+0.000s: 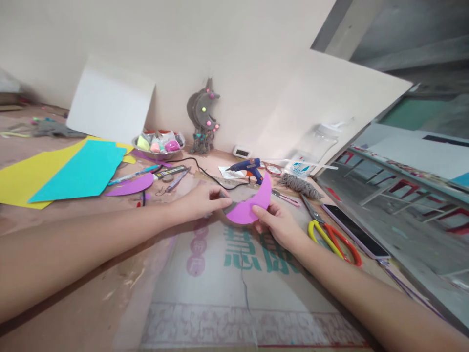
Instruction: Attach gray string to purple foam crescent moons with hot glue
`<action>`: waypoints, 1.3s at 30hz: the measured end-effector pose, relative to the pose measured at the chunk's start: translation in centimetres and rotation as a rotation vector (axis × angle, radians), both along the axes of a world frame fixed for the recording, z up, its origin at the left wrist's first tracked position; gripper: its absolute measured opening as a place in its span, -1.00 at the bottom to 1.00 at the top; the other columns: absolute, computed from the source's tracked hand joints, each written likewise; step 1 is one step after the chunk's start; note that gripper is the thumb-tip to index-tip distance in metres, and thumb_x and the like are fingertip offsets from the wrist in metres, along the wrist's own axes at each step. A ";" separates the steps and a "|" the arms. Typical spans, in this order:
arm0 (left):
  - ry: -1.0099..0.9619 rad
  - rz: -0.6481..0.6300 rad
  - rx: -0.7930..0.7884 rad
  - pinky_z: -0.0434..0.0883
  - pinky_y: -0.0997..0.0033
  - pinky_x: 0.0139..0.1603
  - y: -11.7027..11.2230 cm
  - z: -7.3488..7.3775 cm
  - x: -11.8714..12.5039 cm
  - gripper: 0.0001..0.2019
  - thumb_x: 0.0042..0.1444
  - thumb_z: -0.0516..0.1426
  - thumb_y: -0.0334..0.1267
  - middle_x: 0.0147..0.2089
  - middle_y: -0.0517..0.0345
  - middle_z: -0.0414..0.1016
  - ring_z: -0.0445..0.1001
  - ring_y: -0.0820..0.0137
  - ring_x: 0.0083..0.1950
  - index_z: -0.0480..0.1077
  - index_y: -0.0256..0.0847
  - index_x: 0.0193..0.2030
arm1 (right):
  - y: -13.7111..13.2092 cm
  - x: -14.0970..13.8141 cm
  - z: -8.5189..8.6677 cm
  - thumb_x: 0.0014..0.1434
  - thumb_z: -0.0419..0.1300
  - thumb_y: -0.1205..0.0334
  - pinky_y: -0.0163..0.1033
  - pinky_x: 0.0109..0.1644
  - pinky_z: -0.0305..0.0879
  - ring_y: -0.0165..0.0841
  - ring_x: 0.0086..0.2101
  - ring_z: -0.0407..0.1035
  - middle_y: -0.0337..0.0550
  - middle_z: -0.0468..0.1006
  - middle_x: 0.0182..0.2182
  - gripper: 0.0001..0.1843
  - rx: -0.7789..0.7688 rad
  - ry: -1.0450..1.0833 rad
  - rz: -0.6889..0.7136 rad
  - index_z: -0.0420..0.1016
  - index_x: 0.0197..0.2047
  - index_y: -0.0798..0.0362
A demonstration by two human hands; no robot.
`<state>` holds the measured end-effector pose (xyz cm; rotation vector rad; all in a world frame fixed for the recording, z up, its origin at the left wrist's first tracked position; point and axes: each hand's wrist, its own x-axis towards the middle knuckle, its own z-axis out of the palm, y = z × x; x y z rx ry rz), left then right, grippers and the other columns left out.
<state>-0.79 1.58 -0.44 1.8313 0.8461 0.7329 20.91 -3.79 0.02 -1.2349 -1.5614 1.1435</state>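
A purple crescent cutout (244,211) is held between my two hands above the table's printed sheet. My right hand (278,222) pinches its right side, thumb on the front face. At the left end, the thumb and fingers of my left hand (203,200) close on a dark grey covering (223,201) around the crescent's tip; whether it is yarn is too blurred to tell. Behind the hands lies a blue glue gun (245,167) with an orange trigger. A bundle of grey yarn (300,186) rests to the right of it.
Scissors (326,234) and a phone (355,230) lie at the right edge. On the left are yellow card (47,164), turquoise card (80,171) and another purple piece (132,186). Against the wall stand a bowl (159,155), a grey moon ornament (203,115) and a plastic jar (318,146).
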 end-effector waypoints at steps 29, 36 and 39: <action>0.094 -0.231 0.151 0.29 0.55 -0.35 0.0 -0.3 -0.4 -0.76 0.10 0.11 -0.12 -0.39 0.20 0.51 0.40 0.48 -0.38 0.49 -0.24 -0.28 | 0.0 -0.8 0.0 0.06 0.22 0.05 -0.32 -0.38 0.20 -0.42 -0.45 0.32 -0.23 0.47 -0.45 -0.76 0.079 -0.210 -0.027 0.42 -0.40 0.06; 0.101 -0.246 0.129 0.29 0.57 -0.34 -0.2 -0.1 -0.3 -0.80 0.08 0.13 -0.16 -0.38 0.21 0.52 0.42 0.48 -0.36 0.50 -0.22 -0.29 | 0.4 -0.5 -0.4 0.10 0.20 0.02 -0.33 -0.40 0.19 -0.44 -0.47 0.30 -0.24 0.46 -0.47 -0.74 0.061 -0.224 0.003 0.44 -0.39 0.07; 0.087 -0.259 0.124 0.25 0.57 -0.40 -0.2 -0.1 -0.3 -0.78 0.10 0.12 -0.14 -0.41 0.22 0.48 0.38 0.50 -0.39 0.49 -0.24 -0.31 | 0.6 -0.4 -0.6 0.09 0.22 0.02 -0.29 -0.33 0.24 -0.38 -0.40 0.36 -0.20 0.50 -0.42 -0.74 0.102 -0.255 0.014 0.48 -0.38 0.05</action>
